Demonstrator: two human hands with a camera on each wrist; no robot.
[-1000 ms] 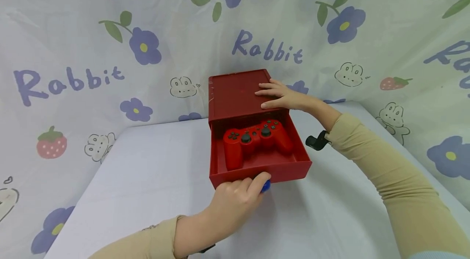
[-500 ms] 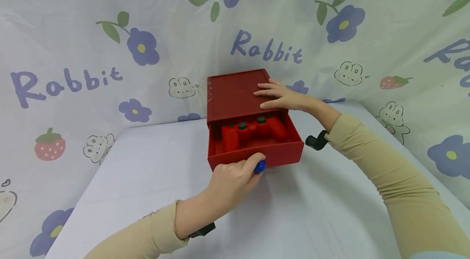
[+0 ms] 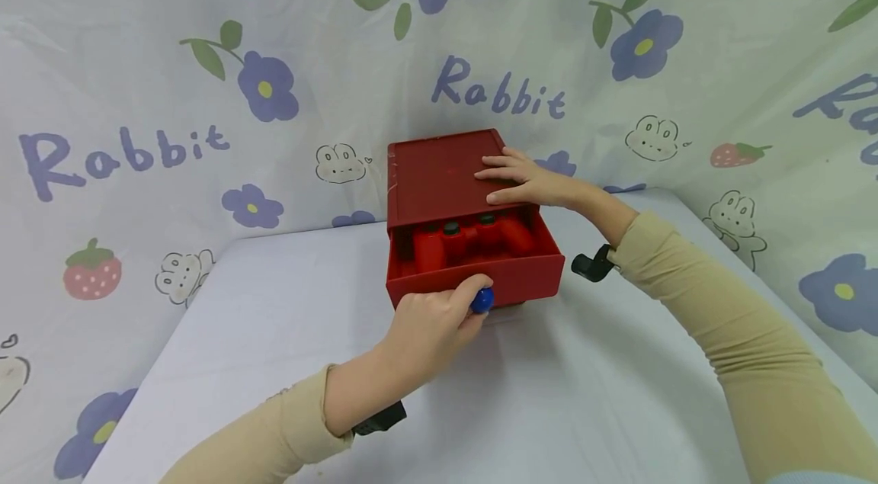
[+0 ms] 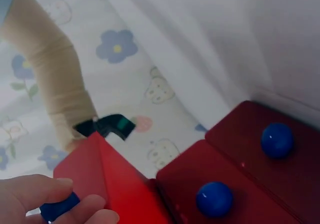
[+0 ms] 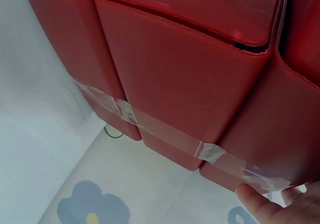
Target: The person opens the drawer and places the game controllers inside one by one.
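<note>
A red drawer cabinet (image 3: 439, 183) stands against the patterned backdrop, its top drawer (image 3: 524, 280) pulled partly out. Inside that drawer lies a red game controller (image 3: 430, 249); its rear part is hidden beneath the cabinet top. My left hand (image 3: 427, 331) pinches the blue knob (image 3: 483, 300) on the drawer front, and the left wrist view shows thumb and fingers around this knob (image 4: 59, 209). My right hand (image 3: 533, 181) rests with spread fingers on the right side of the cabinet top. Part of that hand (image 5: 280, 209) appears at the cabinet's edge in the right wrist view.
Two lower drawers with blue knobs (image 4: 214, 199) are closed in the left wrist view. Clear tape (image 5: 165, 134) runs across the cabinet's side. A white cloth (image 3: 295, 301) covers the table, and a printed backdrop (image 3: 329, 95) rises behind it.
The drawer has slid inward, away from me, with my left hand on its knob. More of the controller is now covered by the cabinet top. My right hand has stayed in place.
</note>
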